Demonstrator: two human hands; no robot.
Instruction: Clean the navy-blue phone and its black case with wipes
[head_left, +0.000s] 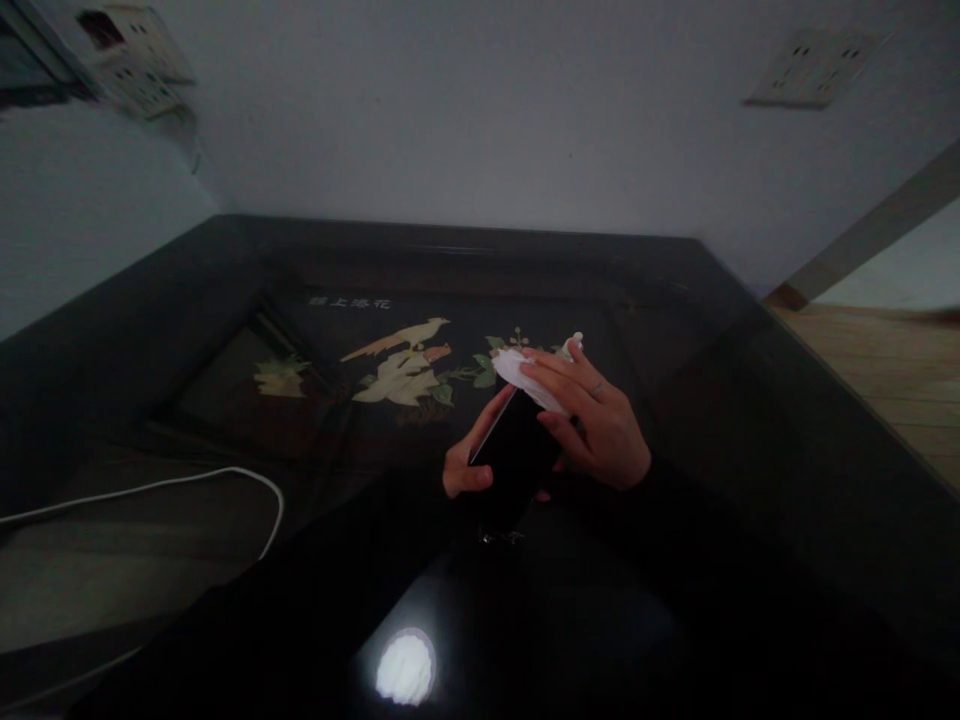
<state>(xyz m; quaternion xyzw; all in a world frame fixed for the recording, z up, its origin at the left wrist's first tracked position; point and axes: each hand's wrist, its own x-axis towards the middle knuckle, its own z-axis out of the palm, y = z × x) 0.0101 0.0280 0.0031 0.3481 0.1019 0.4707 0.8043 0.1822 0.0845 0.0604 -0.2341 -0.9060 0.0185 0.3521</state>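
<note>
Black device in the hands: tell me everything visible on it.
The black device is a flat, phone-like slab with a smooth-looking dark face and a thin pale line along its left edge. It sits slanted, top toward the upper right, gripped by the left hand. The right hand holds a white tissue at its upper end. The lower end merges into the darkness.

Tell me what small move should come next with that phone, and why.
Probably the right hand should draw the tissue down the phone: the tissue sits at the phone's far end, leaving most of its front uncovered, while the left hand grips its side.
</note>
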